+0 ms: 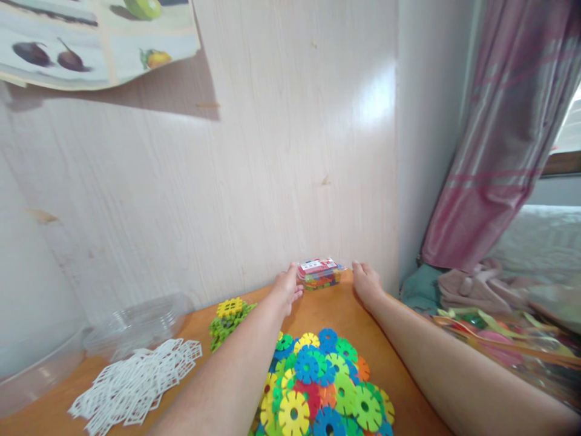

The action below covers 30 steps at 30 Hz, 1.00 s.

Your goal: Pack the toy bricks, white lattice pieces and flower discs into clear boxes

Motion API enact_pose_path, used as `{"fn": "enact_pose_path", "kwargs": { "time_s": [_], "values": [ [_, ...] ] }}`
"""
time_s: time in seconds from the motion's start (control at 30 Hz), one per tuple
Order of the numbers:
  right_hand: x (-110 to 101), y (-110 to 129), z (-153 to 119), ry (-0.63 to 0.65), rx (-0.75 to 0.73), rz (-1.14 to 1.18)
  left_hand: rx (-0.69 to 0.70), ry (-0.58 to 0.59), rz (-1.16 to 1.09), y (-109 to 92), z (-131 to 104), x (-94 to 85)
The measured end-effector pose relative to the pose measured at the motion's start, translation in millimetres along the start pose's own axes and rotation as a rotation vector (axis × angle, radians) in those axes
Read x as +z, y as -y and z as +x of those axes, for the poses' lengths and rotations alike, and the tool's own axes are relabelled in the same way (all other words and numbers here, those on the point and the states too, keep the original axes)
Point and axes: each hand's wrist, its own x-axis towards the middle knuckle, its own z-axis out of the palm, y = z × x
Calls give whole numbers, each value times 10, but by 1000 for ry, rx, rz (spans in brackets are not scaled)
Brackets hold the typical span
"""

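In the head view, we look forward and down over an orange-brown table (pixel 331 312) set against a pale, wood-grained wall (pixel 272 151). Our two bare forearms reach away from us toward the far edge, where a clear plastic box (pixel 321 278) sits close to the wall, filled with small coloured pieces and bearing a red and white label on top.

Our left hand (pixel 287 287) is at the box's left end, half open, with the thumb raised by the upper corner and the other fingers lower down; we cannot tell whether it presses on the plastic. Our right hand (pixel 367 283) is just beyond the right end, with a small gap between; its fingers are partly hidden, so we cannot tell how far they are open, but the box is not in its hold.

Between our arms lies a heap of notched discs (pixel 307 366) in blue, green, yellow, red and orange. Left of our left forearm are a pile of green pieces (pixel 222 330) topped by a yellow square piece (pixel 224 310), a spread of white lattice pieces (pixel 136 378), and two clear containers (pixel 136 324). A fruit poster (pixel 104 48) hangs at upper left; a pink and grey curtain (pixel 485 151) hangs at right.
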Motion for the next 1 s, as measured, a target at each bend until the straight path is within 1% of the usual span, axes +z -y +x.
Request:
{"fn": "enact_pose_path", "kwargs": {
  "time_s": [0.13,0.23,0.37,0.47,0.57,0.67,0.87,1.0],
  "values": [
    [8,-18,-20,3,95,-8,62,-75,-12,-91,-164,-49],
    [1,-22,-4,2,135,1,140,-88,-42,-201,-358,-120],
    [-30,-38,6,0,182,30,219,-95,-111,-377,-714,-267],
    [-56,-59,-20,1,194,72,253,-95,-162,-467,-1041,-435],
    [-84,-92,-75,9,187,132,281,-112,-205,-477,-1371,-669],
    [-130,-133,-158,12,171,202,278,-154,-243,-432,-1670,-951],
    [-327,-168,-416,2,179,303,287,-330,-304,-368,-2217,-1542],
    [-496,-138,-636,6,192,360,335,-469,-375,-330,-2574,-1940]
  ]
}}
